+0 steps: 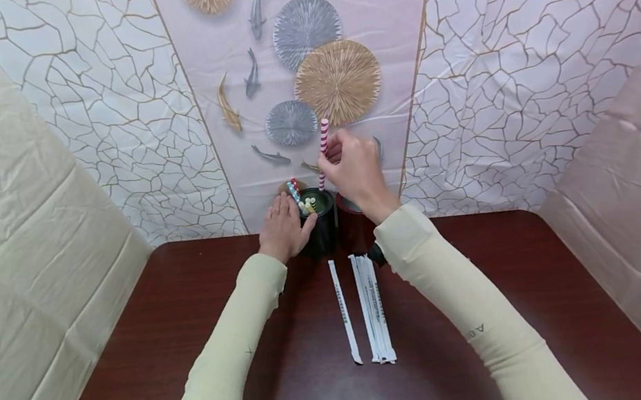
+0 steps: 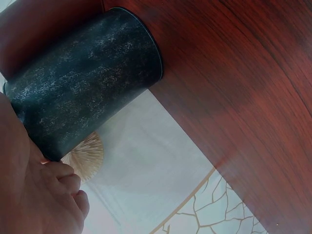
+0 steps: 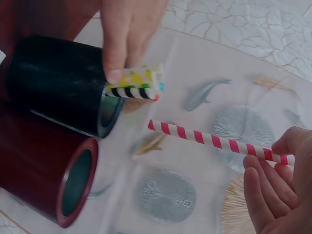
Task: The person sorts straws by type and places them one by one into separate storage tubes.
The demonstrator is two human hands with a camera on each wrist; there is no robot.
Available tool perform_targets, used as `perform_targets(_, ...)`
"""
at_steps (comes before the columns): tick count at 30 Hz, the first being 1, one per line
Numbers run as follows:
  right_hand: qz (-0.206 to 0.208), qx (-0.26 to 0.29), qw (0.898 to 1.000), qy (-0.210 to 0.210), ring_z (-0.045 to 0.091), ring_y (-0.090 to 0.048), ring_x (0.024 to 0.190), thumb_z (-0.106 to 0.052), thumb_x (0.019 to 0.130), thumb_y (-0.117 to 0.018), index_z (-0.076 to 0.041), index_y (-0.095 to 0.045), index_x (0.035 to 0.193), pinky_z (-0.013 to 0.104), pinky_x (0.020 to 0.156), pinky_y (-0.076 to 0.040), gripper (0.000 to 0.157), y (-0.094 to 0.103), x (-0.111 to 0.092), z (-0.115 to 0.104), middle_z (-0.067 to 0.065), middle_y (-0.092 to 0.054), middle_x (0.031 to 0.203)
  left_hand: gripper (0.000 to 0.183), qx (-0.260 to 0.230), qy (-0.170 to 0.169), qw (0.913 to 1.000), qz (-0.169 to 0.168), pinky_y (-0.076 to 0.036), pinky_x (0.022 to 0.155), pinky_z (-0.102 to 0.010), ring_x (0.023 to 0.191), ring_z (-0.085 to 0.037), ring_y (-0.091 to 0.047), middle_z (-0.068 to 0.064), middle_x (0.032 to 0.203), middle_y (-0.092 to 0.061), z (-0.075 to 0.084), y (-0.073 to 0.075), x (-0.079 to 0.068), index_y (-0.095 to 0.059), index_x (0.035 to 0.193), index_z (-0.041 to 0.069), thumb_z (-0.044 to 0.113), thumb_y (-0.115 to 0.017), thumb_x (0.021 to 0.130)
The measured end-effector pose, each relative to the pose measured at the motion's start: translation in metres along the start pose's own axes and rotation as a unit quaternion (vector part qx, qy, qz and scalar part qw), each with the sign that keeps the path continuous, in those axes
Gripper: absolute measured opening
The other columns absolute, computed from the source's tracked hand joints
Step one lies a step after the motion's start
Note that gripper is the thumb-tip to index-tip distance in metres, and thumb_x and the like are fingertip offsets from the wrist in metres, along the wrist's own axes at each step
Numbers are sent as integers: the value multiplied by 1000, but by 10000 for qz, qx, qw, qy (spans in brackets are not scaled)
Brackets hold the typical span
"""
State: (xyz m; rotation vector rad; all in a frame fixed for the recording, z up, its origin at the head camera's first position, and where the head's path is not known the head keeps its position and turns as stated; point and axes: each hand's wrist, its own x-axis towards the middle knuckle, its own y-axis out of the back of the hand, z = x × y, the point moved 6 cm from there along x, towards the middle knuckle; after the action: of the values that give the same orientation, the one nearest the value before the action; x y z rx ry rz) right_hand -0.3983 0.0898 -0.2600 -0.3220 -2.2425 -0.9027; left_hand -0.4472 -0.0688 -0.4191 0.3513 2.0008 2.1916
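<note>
A pink-and-white striped paper straw (image 3: 214,141) is pinched near one end by my right hand (image 1: 355,165). It slants above the black pen-holder-like cup (image 1: 325,230), its lower end apart from the opening in the right wrist view. My left hand (image 1: 282,228) holds this cup at its rim, with the thumb on the near side. Several patterned paper straws (image 3: 132,80), yellow-spotted and black-striped among them, stick out of the cup beside the left thumb. Next to it stands a dark red cup (image 3: 48,165) with a green inside. In the left wrist view, the fingertips are partly hidden.
A single white paper-wrapped straw (image 1: 345,315) and a bundle of similar wrapped straws (image 1: 374,310) lie on the dark red-brown table (image 1: 314,397). A small black object (image 1: 376,254) sits by the right cuff. Patterned cloth (image 1: 123,105) hangs behind the cups.
</note>
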Motion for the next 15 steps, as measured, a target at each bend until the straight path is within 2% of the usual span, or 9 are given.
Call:
perform_targets(5, -16, 237, 9997, -108, 25, -80, 88, -10, 93, -74, -2, -73, 102, 40, 87, -62, 12, -16, -4, 11, 13, -82, 96, 86, 66, 22, 10000, 29, -20, 135, -46, 166, -34, -15, -22, 176, -18, 0, 2, -1, -17, 167, -4, 61, -21, 112)
perform_targets(12, -16, 213, 9998, -30, 24, -79, 87, -11, 95, -74, -3, -71, 101, 39, 80, -64, 10, -33, -11, 23, 13, -81, 95, 85, 42, 44, 10000, -18, -18, 135, -45, 166, -34, -14, -21, 177, -17, 1, 2, -1, -16, 168, -3, 61, -22, 112)
perform_targets(15, -67, 221, 9997, -48, 24, -79, 89, -11, 96, -74, -2, -72, 103, 40, 81, -64, 12, -39, -13, 26, 14, -81, 97, 85, 24, 51, 10000, -1, -18, 135, -45, 166, -34, -14, -21, 177, -17, 1, 2, -2, -16, 167, -3, 60, -23, 112)
